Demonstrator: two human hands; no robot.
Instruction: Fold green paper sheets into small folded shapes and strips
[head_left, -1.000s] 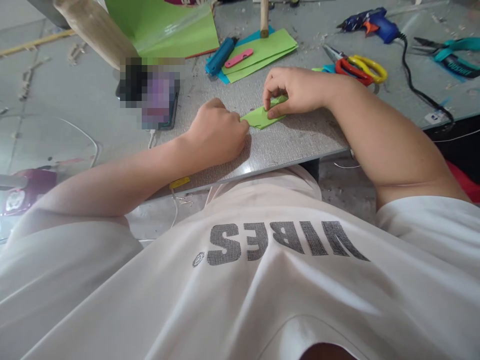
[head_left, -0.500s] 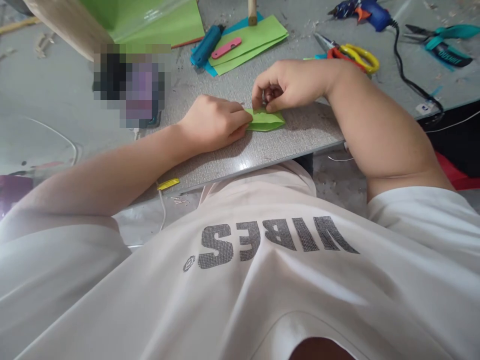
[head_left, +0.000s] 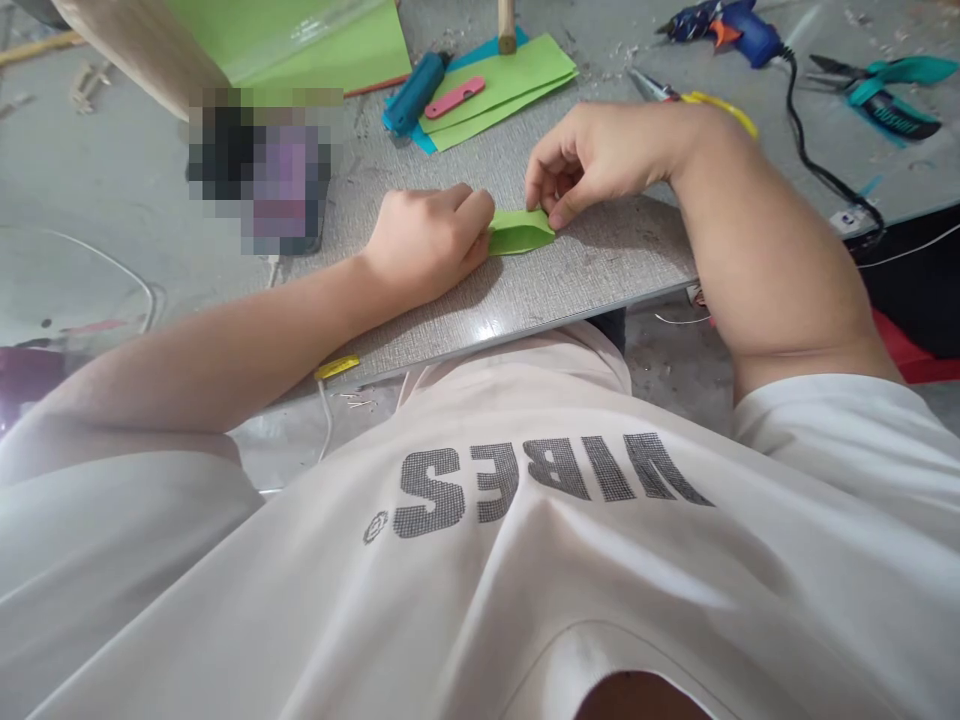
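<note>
A small folded piece of green paper [head_left: 517, 234] lies on the grey textured board, its front side slightly gaping. My left hand [head_left: 435, 238] is closed on the paper's left end, pressing it against the board. At the right end, the thumb and index finger of my right hand [head_left: 589, 165] pinch the paper's corner; the other fingers curl in behind. Beyond my hands lie flat green paper strips [head_left: 517, 85] with a pink utility knife [head_left: 454, 97] on top. A teal cylindrical tool [head_left: 415, 93] sits beside them.
Scissors with a yellow handle [head_left: 720, 103], partly behind my right wrist, lie near a blue glue gun [head_left: 739, 30] with a black cord. Teal-handled pliers [head_left: 892, 95] are at the far right. A large green sheet [head_left: 322, 50] and a blurred-out object [head_left: 274, 180] stand left. The board's edge [head_left: 540, 322] faces me.
My right hand has shifted right, from the paper's upper edge to its right corner. The paper has moved slightly left, and my left hand has drawn back a little with it.
</note>
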